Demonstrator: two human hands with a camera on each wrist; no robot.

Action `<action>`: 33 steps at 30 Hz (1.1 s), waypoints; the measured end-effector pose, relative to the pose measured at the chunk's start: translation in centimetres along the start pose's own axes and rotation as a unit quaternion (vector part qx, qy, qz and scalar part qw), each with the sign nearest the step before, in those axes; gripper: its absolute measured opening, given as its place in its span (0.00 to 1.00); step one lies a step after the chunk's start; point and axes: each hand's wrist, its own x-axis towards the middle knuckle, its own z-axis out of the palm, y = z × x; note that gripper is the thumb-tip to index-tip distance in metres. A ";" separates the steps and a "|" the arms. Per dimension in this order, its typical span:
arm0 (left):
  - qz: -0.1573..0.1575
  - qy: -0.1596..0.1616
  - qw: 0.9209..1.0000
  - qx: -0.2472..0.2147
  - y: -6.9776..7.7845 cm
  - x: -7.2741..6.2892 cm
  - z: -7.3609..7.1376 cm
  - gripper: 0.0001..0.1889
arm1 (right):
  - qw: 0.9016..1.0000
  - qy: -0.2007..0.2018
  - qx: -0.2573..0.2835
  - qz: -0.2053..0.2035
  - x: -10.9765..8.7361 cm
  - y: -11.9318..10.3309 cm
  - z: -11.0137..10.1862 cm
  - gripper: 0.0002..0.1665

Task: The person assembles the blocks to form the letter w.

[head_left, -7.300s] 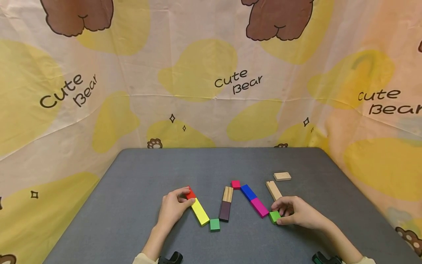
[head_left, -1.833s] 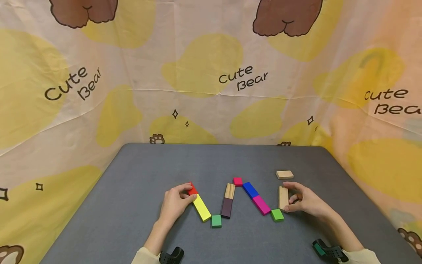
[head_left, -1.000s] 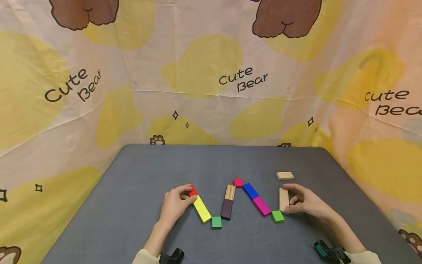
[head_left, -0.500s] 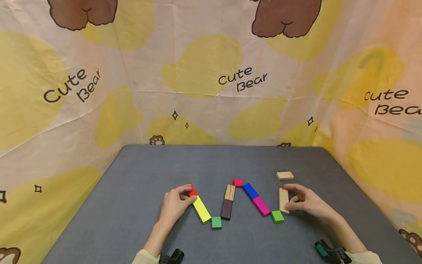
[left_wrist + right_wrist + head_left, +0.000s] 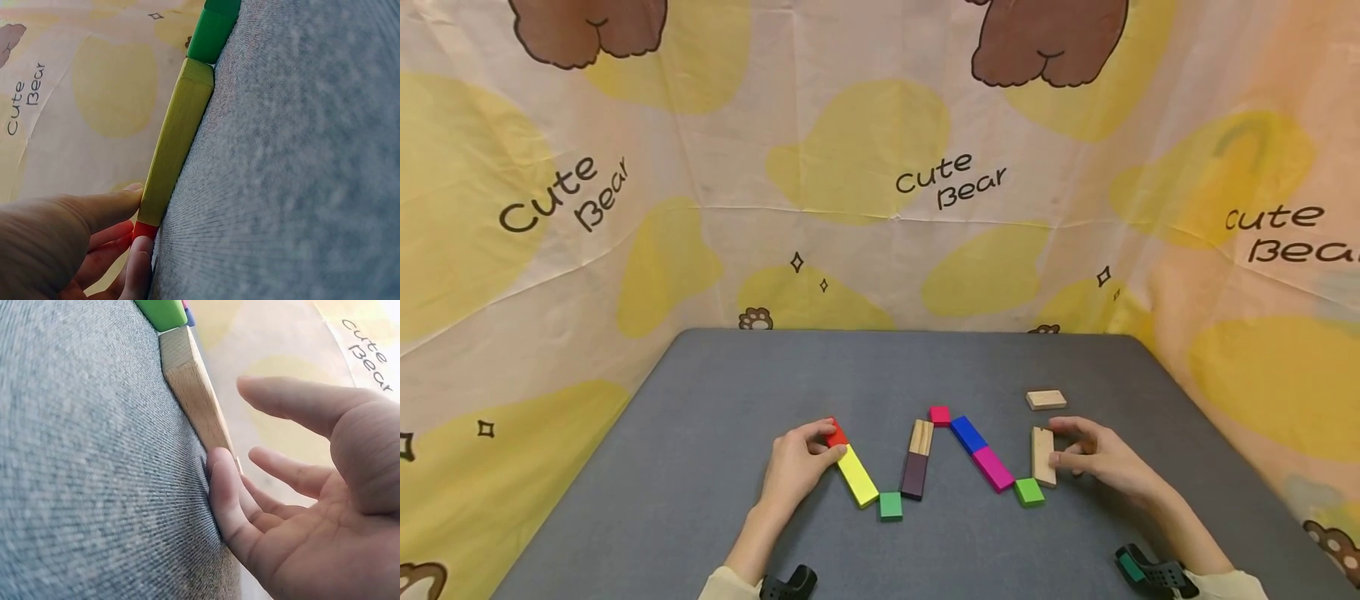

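Observation:
My left hand pinches the red block at the left end of a zigzag of wooden blocks. Against it lies a long yellow block, and then a green square block. Beside the plain wooden block at the right end is my right hand. In the right wrist view its thumb stands off from the wood, and a fingertip is right at the block's far end. The near end of that block meets a light green square block.
The zigzag's middle has a dark purple block, a striped wooden block, a pinkish-red square, a blue block and a magenta block. Behind my right hand a shorter plain block lies apart on the grey table.
My right hand went from the light green block to the plain wooden block, which turned from slanting to nearly straight. Its thumb has since come away. The left hand stays on the red block.

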 end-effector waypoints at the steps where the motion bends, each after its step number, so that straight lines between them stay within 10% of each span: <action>1: 0.000 0.001 1.000 0.001 0.0 0.0 0.0 0.19 | 1.000 0.009 -0.003 0.004 0.0 0.0 0.0 0.37; 16: -0.005 -0.007 1.000 -0.003 0.3 0.1 0.1 0.20 | 0.981 0.167 -0.080 -0.053 0.3 -0.4 -1.6 0.28; 33: -0.007 -0.006 1.000 0.006 0.3 0.1 0.3 0.21 | 0.992 0.103 -0.073 -0.022 3.8 0.7 -3.0 0.30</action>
